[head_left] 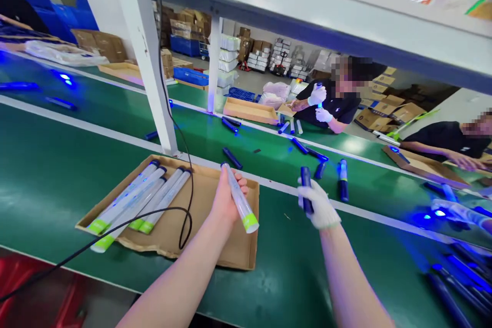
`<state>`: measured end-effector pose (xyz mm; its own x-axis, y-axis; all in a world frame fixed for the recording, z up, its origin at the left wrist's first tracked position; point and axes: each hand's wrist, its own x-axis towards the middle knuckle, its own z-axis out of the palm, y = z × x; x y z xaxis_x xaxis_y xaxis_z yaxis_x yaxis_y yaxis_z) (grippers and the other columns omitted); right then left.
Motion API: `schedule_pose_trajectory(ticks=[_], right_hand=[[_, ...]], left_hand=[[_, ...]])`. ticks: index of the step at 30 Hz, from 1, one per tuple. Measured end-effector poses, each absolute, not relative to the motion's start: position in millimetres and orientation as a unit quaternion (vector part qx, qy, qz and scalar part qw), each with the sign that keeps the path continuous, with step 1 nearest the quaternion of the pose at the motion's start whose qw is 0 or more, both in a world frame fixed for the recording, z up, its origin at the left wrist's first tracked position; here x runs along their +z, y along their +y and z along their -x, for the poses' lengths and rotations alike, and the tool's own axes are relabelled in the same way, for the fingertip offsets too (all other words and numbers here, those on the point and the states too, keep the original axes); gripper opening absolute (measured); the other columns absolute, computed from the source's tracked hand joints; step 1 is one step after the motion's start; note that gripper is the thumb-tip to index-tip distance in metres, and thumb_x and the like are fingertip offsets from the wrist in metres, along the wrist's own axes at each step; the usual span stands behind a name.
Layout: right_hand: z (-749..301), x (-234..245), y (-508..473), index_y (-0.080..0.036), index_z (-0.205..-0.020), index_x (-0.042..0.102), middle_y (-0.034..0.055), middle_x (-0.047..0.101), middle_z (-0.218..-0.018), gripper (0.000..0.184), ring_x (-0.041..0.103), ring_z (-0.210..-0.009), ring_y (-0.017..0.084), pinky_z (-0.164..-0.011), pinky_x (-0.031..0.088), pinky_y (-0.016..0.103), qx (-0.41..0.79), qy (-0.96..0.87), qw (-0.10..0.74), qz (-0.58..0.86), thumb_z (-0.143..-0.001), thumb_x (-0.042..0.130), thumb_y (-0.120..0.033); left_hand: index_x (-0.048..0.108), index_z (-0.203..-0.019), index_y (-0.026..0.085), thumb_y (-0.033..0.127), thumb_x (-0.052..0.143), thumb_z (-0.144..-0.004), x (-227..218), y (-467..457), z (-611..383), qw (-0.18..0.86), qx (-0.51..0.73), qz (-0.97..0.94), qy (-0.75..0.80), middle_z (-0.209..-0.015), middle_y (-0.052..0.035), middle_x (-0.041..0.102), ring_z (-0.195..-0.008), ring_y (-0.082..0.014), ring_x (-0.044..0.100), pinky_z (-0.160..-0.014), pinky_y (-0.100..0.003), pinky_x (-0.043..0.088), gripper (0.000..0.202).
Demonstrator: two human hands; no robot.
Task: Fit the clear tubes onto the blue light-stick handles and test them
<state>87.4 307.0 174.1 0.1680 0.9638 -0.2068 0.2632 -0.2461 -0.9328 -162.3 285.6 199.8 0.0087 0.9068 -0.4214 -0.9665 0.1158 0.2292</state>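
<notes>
My left hand [226, 197] is bare and closed round a clear plastic tube [240, 200] with a green cap at its near end, held over the right part of a flat cardboard tray [234, 251]. My right hand [317, 205] wears a white glove and grips a dark blue cylinder [306, 187] upright above the green belt. Several more clear tubes with green caps [134, 202] lie side by side in the tray's left half.
Dark blue cylinders [342, 179] lie scattered on the green conveyor belt [57, 164]. A white post [144, 56] stands behind the tray and a black cable [184, 225] loops over it. Two other people [338, 97] work across the belt. More blue pieces [461, 277] pile at the right.
</notes>
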Motion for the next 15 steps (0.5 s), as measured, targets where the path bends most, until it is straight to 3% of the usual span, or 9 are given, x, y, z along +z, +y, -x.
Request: schedule_pose_trajectory(ticks=[2, 3, 7, 11, 13, 15], right_hand=[[-67.7, 178.9, 242.2, -0.022, -0.107, 0.058, -0.0048, 0.054, -0.076, 0.029, 0.055, -0.065, 0.014, -0.062, 0.048, 0.027, 0.511, -0.504, 0.387, 0.579, -0.083, 0.071, -0.033], [-56.5, 181.4, 211.9, -0.022, -0.105, 0.058, -0.0035, 0.058, -0.079, 0.031, 0.057, -0.065, 0.015, -0.063, 0.050, 0.029, 0.542, -0.514, 0.368, 0.554, -0.080, 0.073, -0.033], [-25.9, 184.7, 133.0, -0.028, -0.124, 0.065, 0.0001, 0.067, -0.092, 0.033, 0.061, -0.070, 0.019, -0.064, 0.050, 0.031, 0.574, -0.537, 0.239, 0.570, -0.091, 0.065, -0.024], [-39.3, 166.4, 111.4, -0.037, -0.149, 0.058, 0.0038, 0.071, -0.102, 0.054, 0.065, -0.081, 0.026, -0.080, 0.055, 0.039, 0.545, -0.504, 0.274, 0.611, -0.097, 0.072, -0.046], [-49.3, 155.6, 107.8, -0.037, -0.150, 0.058, 0.0045, 0.071, -0.101, 0.057, 0.066, -0.084, 0.028, -0.083, 0.055, 0.041, 0.555, -0.501, 0.281, 0.602, -0.097, 0.073, -0.052], [-51.7, 149.4, 106.7, -0.034, -0.145, 0.062, 0.0040, 0.070, -0.092, 0.052, 0.064, -0.080, 0.026, -0.077, 0.055, 0.040, 0.569, -0.492, 0.281, 0.596, -0.099, 0.071, -0.056]], left_hand=[[0.053, -0.089, 0.018, 0.044, 0.051, -0.111, 200.2, 285.1, 162.0, 0.705, 0.670, 0.068, 0.221, -0.072, 0.0050, 0.045, -0.050, -0.0054, 0.043, -0.042, -0.013, 0.035, 0.035], [0.054, -0.090, 0.018, 0.045, 0.052, -0.111, 200.6, 284.4, 160.7, 0.701, 0.676, 0.066, 0.217, -0.072, 0.0049, 0.046, -0.051, -0.0055, 0.044, -0.042, -0.013, 0.036, 0.034], [0.060, -0.102, 0.018, 0.047, 0.050, -0.111, 204.5, 277.6, 151.9, 0.674, 0.705, 0.022, 0.220, -0.077, 0.0035, 0.051, -0.056, -0.0070, 0.049, -0.046, -0.015, 0.042, 0.032], [0.062, -0.110, 0.020, 0.049, 0.046, -0.112, 205.5, 268.7, 146.3, 0.672, 0.711, -0.037, 0.203, -0.081, 0.0031, 0.054, -0.059, -0.0074, 0.053, -0.049, -0.015, 0.045, 0.034], [0.063, -0.113, 0.022, 0.052, 0.044, -0.112, 204.1, 265.5, 144.6, 0.674, 0.709, -0.055, 0.198, -0.081, 0.0028, 0.054, -0.060, -0.0081, 0.054, -0.049, -0.016, 0.045, 0.036], [0.063, -0.114, 0.024, 0.055, 0.044, -0.111, 203.4, 263.6, 142.3, 0.668, 0.714, -0.076, 0.194, -0.080, 0.0029, 0.053, -0.060, -0.0089, 0.054, -0.047, -0.015, 0.044, 0.037]])
